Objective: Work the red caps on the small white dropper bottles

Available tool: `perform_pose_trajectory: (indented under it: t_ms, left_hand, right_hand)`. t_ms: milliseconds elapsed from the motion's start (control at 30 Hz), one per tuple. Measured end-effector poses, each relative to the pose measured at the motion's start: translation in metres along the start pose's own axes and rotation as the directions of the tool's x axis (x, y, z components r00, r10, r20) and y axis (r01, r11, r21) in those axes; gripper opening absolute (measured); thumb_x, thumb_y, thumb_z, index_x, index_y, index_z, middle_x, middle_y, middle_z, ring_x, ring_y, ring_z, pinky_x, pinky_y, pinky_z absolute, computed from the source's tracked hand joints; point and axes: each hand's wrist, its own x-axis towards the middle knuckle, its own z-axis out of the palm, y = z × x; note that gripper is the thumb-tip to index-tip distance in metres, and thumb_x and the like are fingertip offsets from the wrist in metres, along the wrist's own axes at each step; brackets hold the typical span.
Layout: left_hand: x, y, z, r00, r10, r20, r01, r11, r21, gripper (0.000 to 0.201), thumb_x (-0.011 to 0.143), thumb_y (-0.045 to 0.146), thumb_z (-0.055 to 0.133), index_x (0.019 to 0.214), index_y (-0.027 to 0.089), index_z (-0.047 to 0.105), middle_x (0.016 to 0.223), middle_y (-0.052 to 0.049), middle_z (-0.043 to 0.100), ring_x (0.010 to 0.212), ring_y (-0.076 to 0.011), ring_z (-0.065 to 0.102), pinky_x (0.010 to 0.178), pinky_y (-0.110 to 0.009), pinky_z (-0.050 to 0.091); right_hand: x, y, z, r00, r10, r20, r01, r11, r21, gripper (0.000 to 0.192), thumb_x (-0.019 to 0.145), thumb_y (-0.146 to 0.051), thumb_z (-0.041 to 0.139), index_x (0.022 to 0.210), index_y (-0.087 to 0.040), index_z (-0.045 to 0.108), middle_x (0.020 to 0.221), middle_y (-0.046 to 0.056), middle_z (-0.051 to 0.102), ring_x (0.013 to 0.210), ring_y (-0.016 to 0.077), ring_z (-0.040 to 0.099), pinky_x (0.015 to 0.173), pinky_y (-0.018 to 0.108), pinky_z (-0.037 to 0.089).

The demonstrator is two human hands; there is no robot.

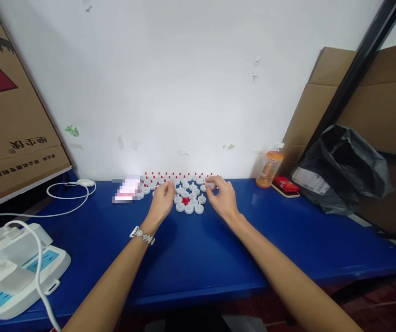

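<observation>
Caps, white and nozzle-shaped (pixel 189 209), sit in a cluster on the blue table (pixel 198 258), the nearer ones ringing a little heap of red pieces (pixel 186 201). Behind them, toward the wall, I see rows of red-tipped caps (pixel 180 177). On my left hand (pixel 163 199), thumb and fingers are drawn together just beside the cluster; I cannot tell whether anything is between them. On my right hand (pixel 223 196), thumb and forefinger curl around something pale at the cluster's right edge, though from here I can't confirm a firm grip. I would judge it best to use only the fingertips, steady one cap by its broad base, line up any red piece straight over the nozzle, and press lightly. Wrists should stay high, since a low sleeveless forearm could topple the neighbours. Farther out, a blurred-out item (pixel 127 190) lies left of the caps, an orange drink bottle (pixel 270 168) stands well to the right, and a dark plastic bag (pixel 343 170) slumps beyond it.
</observation>
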Motion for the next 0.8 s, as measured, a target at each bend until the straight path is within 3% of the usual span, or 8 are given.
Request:
perform_pose_trajectory:
  t_ms: [100,167,300,433,600,700,800]
  left_hand:
    - [-0.003,-0.005,0.005,0.967,0.191,0.169,-0.234,0.928,0.289,0.032,0.098,0.04,0.038,0.079,0.021,0.055,0.082,-0.004,0.058,0.083,-0.0211,0.052,0.078,-0.035,0.042]
    - [-0.006,-0.007,0.009,0.944,0.23,0.236,-0.312,0.858,0.409,0.027,0.097,0.038,0.041,0.093,0.022,0.062,0.096,-0.007,0.059,0.096,-0.0252,0.051,0.084,-0.04,0.041]
    - [-0.007,-0.013,0.005,0.931,0.21,0.298,-0.335,0.815,0.474,0.032,0.097,0.039,0.042,0.115,0.025,0.064,0.105,-0.009,0.058,0.105,-0.0285,0.051,0.089,-0.045,0.042]
    - [-0.003,-0.019,-0.008,0.929,0.205,0.309,-0.33,0.836,0.437,0.032,0.098,0.039,0.041,0.113,0.024,0.065,0.103,-0.008,0.059,0.102,-0.0273,0.052,0.089,-0.044,0.043]
    - [-0.003,-0.019,-0.013,0.937,0.196,0.288,-0.307,0.855,0.419,0.028,0.097,0.037,0.042,0.098,0.024,0.067,0.098,-0.007,0.059,0.097,-0.0259,0.052,0.087,-0.042,0.044]
    - [-0.005,-0.017,-0.013,0.933,0.193,0.304,-0.308,0.865,0.397,0.029,0.097,0.036,0.041,0.094,0.023,0.067,0.095,-0.007,0.059,0.094,-0.0247,0.053,0.089,-0.043,0.043]
    - [-0.007,-0.017,-0.015,0.934,0.185,0.305,-0.301,0.869,0.393,0.031,0.098,0.037,0.039,0.091,0.023,0.067,0.092,-0.007,0.058,0.092,-0.025,0.053,0.088,-0.044,0.043]
  right_hand:
    - [0.0,0.007,0.001,0.994,0.103,0.035,-0.106,0.991,0.087,0.018,0.088,-0.028,0.053,0.099,-0.022,0.066,0.092,0.002,0.072,0.082,0.0189,0.065,0.084,0.032,0.045]
    - [0.001,0.006,0.004,0.991,0.113,0.071,-0.124,0.979,0.164,0.019,0.088,-0.031,0.052,0.099,-0.022,0.066,0.096,0.003,0.072,0.085,0.0187,0.064,0.083,0.031,0.048]
    - [0.014,0.005,0.014,0.995,0.054,0.088,-0.077,0.956,0.285,0.019,0.086,-0.032,0.055,0.094,-0.02,0.067,0.112,0.008,0.064,0.094,0.0182,0.062,0.076,0.028,0.05]
    - [0.046,0.011,0.029,0.984,0.001,0.179,-0.026,0.99,0.136,0.018,0.081,-0.033,0.062,0.09,-0.02,0.072,0.097,0.006,0.062,0.09,0.0182,0.06,0.079,0.028,0.047]
    - [0.084,0.011,0.054,0.851,0.01,0.525,0.052,0.993,-0.104,0.015,0.077,-0.025,0.062,0.087,-0.021,0.073,0.08,0.002,0.07,0.073,0.0169,0.062,0.067,0.026,0.043]
    - [0.093,0.006,0.068,0.786,0.05,0.616,0.102,0.972,-0.21,0.014,0.071,-0.021,0.065,0.081,-0.022,0.074,0.084,0.004,0.073,0.078,0.02,0.065,0.068,0.027,0.044]
    - [0.094,0.002,0.077,0.753,0.082,0.653,0.103,0.965,-0.24,0.013,0.068,-0.019,0.066,0.077,-0.022,0.075,0.083,0.005,0.074,0.079,0.021,0.067,0.067,0.026,0.046]
